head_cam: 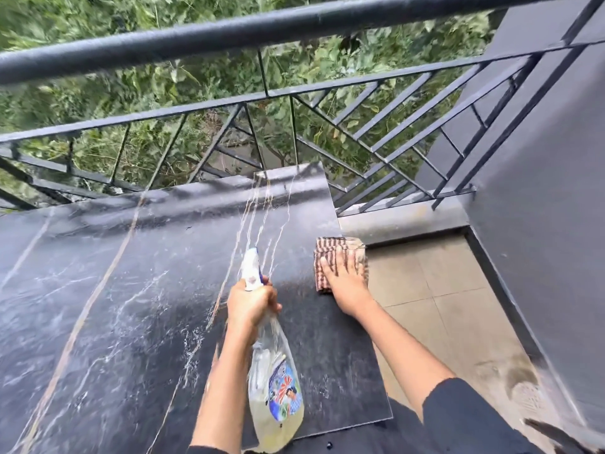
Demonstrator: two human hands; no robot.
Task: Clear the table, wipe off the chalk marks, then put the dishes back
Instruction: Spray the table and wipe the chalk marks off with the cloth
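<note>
Wiping stage on a dark marble-patterned table (137, 290) set against a black balcony railing (229, 31). No dishes are seen on the table in this view. A clear trigger spray bottle (275, 385), roughly a third full of pale yellow liquid, is gripped at the neck by the left hand (250, 304), its nozzle directed forward over the tabletop. A folded, brown-striped cleaning cloth (340, 253) is pressed flat under the open palm of the right hand (343, 276), at the table's right edge, partly overhanging the tiled floor (458, 306). Pale smears are visible across the tabletop; whether these are chalk residue or marble veining cannot be told, and the frame is motion-blurred.

Risks, as judged: the cloth could be pushed off the right edge and dropped to the floor if the stroke is carried further outward. Spray may be lost through the railing if the nozzle is aimed too far forward. Chalk may merely be smeared into a wet film if too little pressure is applied, and the wetted neck of the bottle could slip in the grip.
</note>
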